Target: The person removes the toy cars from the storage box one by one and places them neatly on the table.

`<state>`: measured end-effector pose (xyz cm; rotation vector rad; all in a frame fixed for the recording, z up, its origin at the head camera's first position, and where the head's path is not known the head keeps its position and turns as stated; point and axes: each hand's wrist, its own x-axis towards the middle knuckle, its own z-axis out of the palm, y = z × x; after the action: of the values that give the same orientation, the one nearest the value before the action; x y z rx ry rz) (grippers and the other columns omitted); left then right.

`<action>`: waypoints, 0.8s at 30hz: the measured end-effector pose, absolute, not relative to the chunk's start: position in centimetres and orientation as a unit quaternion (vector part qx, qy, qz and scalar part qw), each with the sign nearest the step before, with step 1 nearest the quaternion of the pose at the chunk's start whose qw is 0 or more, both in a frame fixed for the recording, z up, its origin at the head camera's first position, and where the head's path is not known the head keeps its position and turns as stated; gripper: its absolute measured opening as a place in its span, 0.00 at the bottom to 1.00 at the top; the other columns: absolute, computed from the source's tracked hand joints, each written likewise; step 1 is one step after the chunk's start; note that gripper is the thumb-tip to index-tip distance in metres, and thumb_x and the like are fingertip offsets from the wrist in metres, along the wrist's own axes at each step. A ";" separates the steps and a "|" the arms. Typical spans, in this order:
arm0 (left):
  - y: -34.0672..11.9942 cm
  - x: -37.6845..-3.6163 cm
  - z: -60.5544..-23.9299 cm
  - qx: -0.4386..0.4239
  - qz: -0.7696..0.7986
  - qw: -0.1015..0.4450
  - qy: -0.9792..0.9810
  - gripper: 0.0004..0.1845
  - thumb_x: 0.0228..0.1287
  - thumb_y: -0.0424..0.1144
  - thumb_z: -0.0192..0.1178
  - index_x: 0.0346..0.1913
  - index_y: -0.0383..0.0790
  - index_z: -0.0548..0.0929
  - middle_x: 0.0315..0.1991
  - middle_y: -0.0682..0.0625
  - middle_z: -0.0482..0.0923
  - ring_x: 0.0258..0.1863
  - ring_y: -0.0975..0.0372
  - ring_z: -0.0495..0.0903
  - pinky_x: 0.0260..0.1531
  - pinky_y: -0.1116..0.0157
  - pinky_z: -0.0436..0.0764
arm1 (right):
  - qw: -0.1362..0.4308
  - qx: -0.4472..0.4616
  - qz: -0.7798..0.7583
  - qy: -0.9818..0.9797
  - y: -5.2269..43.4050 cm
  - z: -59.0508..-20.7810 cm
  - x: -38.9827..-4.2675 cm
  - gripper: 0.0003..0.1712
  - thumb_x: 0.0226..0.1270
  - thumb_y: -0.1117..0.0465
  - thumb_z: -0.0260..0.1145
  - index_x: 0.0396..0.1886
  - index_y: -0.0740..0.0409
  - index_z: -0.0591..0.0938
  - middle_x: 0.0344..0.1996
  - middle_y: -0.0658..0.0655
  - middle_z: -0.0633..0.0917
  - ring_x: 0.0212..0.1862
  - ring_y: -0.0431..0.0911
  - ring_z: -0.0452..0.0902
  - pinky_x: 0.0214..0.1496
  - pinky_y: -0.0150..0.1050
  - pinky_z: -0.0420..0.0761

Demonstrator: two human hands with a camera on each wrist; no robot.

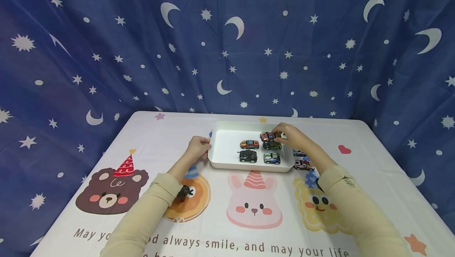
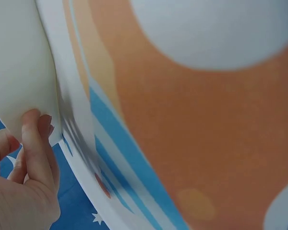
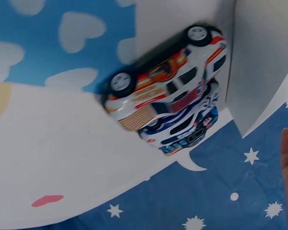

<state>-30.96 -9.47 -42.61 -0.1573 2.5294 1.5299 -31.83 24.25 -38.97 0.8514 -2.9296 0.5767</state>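
Observation:
A white tray (image 1: 227, 166) stands toward the back of the table. My left hand (image 1: 199, 146) grips its left end, with fingertips against the outer wall in the left wrist view. Over the tray's back right corner, my right hand (image 1: 289, 136) holds a red-and-black toy car (image 1: 267, 136) between thumb and fingers. Just in front of that is a dark green toy car (image 1: 272, 146). The tray also holds a red-and-yellow toy car (image 1: 249, 144), a black toy vehicle (image 1: 247, 155) and a white-and-green toy car (image 1: 271, 158). Only the right hand's edge shows in the right wrist view.
Beside the tray's right end stand several toy cars, the nearest a white-and-orange one (image 3: 168, 84). A small black toy (image 1: 184, 192) lies by the left forearm. A dark object (image 1: 319, 185) is partly hidden by the right sleeve. A star-patterned curtain (image 1: 227, 51) hangs behind the table.

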 end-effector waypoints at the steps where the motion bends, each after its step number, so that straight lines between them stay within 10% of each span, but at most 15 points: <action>1: -9.5 -30.9 -42.6 -0.053 0.513 0.092 0.852 0.18 0.63 0.31 0.56 0.55 0.27 0.77 0.47 0.34 0.81 0.24 0.65 0.78 0.19 0.75 0.78 | 0.021 0.274 0.185 -0.943 24.4 -39.0 -31.7 0.16 0.62 0.65 0.65 0.49 0.67 0.80 0.45 0.63 0.81 0.48 0.55 0.77 0.50 0.50 0.80; 24: -9.4 -31.2 -42.8 -0.066 0.507 0.096 0.854 0.17 0.63 0.31 0.56 0.54 0.29 0.77 0.46 0.35 0.81 0.25 0.65 0.77 0.18 0.75 0.78 | 0.049 0.263 0.185 -0.946 29.8 -38.8 -29.8 0.16 0.62 0.68 0.64 0.49 0.70 0.78 0.42 0.65 0.81 0.45 0.57 0.78 0.44 0.51 0.82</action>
<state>-31.21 -9.43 -42.84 -0.1950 2.5304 1.5022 -29.85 29.76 -38.81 0.8021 -2.8816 0.5623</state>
